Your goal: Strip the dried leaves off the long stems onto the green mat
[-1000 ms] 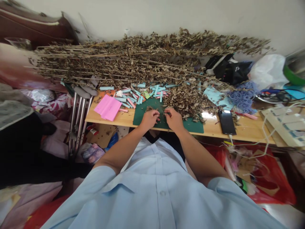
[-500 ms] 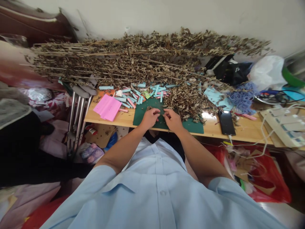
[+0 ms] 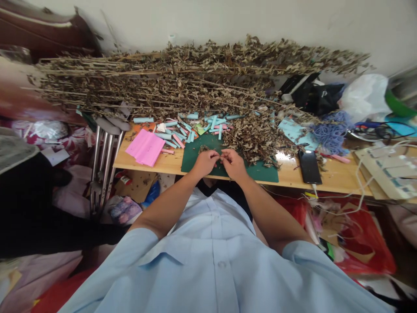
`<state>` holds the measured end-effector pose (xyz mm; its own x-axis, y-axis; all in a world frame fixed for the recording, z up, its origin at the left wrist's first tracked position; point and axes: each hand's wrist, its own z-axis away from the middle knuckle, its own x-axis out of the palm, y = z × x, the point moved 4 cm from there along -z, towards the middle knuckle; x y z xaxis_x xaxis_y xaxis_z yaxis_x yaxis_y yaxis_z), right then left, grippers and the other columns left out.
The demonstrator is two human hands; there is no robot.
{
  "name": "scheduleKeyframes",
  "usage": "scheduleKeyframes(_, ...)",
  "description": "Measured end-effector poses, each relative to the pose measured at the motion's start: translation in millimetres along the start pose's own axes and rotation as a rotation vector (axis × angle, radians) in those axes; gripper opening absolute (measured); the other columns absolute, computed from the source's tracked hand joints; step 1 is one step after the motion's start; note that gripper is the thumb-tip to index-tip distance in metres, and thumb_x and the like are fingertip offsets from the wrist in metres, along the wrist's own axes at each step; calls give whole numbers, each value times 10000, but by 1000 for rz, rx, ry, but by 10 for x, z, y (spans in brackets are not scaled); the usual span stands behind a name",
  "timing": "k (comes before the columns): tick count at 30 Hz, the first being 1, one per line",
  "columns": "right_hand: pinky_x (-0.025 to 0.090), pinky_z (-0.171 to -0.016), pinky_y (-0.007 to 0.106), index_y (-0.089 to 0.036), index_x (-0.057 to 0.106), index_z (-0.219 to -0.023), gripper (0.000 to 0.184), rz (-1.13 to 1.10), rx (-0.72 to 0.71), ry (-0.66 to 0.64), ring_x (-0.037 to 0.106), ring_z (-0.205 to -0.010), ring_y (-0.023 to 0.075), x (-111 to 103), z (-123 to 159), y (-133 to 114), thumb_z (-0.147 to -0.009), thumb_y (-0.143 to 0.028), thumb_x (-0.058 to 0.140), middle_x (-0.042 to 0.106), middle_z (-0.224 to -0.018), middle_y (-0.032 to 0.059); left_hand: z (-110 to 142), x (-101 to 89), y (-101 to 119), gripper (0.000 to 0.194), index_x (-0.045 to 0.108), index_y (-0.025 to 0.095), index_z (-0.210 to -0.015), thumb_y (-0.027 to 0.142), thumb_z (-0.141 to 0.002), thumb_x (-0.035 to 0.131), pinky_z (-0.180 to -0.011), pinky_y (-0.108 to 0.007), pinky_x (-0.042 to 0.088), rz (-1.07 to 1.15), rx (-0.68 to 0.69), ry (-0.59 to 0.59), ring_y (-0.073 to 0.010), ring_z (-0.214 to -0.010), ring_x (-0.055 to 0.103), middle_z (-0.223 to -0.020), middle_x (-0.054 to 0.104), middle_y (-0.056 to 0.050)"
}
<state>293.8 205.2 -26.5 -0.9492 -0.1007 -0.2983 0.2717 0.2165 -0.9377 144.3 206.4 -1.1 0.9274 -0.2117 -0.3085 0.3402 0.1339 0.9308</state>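
Over the green cutting mat [image 3: 267,172], my left hand [image 3: 206,163] and my right hand [image 3: 234,165] meet fingertip to fingertip. Both are closed in a pinch on a small brownish bit of dried leaves, mostly covered by the fingers. Just behind my left hand lies a little heap of leaf crumbs [image 3: 204,148]. A larger pile of dried leaves [image 3: 250,137] covers the right back part of the mat. Blue and pink paper tubes [image 3: 177,138] lie scattered behind and left of the mat, beside folded pink paper [image 3: 145,148].
Long bundles of dried stalks [image 3: 146,82] fill the back along the wall. To the right are a phone [image 3: 310,167] on a cable, blue paper [image 3: 298,132], blue yarn [image 3: 330,130] and a power strip [image 3: 387,169]. Metal crutches [image 3: 106,161] lean at the table's left end.
My right hand has moved slightly left, so the fingertips of both hands now meet. My left hand stays nearly in place. The view has shifted a little.
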Motion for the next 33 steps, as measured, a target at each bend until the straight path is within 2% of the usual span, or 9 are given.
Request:
scheduleKeyframes(6, 575, -737, 340, -226, 580, -1125, 279, -57, -13, 51, 644, -748, 158, 6, 1, 63, -873, -342, 610, 654, -906, 26, -73, 33, -114, 161, 683, 153, -845, 162, -877, 525, -603, -222, 418, -116, 78, 60, -107, -559, 561, -628, 624, 11)
scheduleKeyframes(13, 566, -677, 315, -231, 586, -1130, 294, -79, 10, 117, 633, -684, 144, -25, 1, 109, -866, -350, 636, 679, -929, 31, -97, 34, -180, 150, 650, 166, -837, 206, -883, 514, -575, -223, 409, -67, 40, 82, -110, -542, 552, -634, 605, 15)
scheduleKeyframes(16, 547, -677, 310, -237, 578, -1193, 352, -2, -29, 75, 622, -682, 139, -19, 16, 66, -866, -351, 642, 701, -1005, 48, -78, 29, -147, 144, 640, 166, -823, 205, -879, 513, -563, -220, 407, -31, 32, 77, -103, -520, 545, -622, 586, 23)
scheduleKeyframes(20, 538, -725, 319, -229, 588, -1197, 339, 85, -57, 55, 643, -744, 159, -8, 21, 63, -877, -339, 615, 707, -966, 46, -87, 39, -151, 147, 642, 165, -817, 200, -878, 513, -574, -224, 412, -45, 54, 67, -102, -523, 539, -635, 593, 21)
scheduleKeyframes(24, 540, -755, 330, -211, 609, -1132, 273, 110, -54, 122, 641, -737, 162, -30, 8, 85, -880, -314, 586, 694, -936, 47, -114, 48, -195, 141, 655, 169, -822, 186, -872, 523, -633, -234, 428, -104, 81, 68, -116, -589, 548, -653, 615, 8)
scheduleKeyframes(28, 531, -709, 312, -196, 625, -1076, 230, 140, -4, 227, 625, -693, 160, -86, 1, 89, -875, -300, 580, 692, -898, 46, -97, 26, -201, 145, 672, 175, -842, 183, -876, 531, -686, -250, 444, -134, 67, 115, -133, -641, 570, -658, 624, -1)
scheduleKeyframes(31, 525, -712, 321, -205, 657, -1017, 181, 248, -12, 187, 617, -667, 166, -99, 3, 51, -868, -284, 591, 707, -880, 39, -61, 14, -170, 149, 691, 177, -862, 172, -875, 543, -729, -258, 454, -171, 74, 130, -140, -671, 586, -671, 637, -6)
scheduleKeyframes(33, 524, -764, 336, -213, 677, -989, 155, 347, -70, 121, 635, -719, 185, -96, 8, -3, -870, -250, 584, 717, -895, 42, -41, 5, -146, 156, 701, 177, -870, 167, -877, 545, -753, -262, 460, -188, 89, 137, -144, -689, 594, -684, 647, -11)
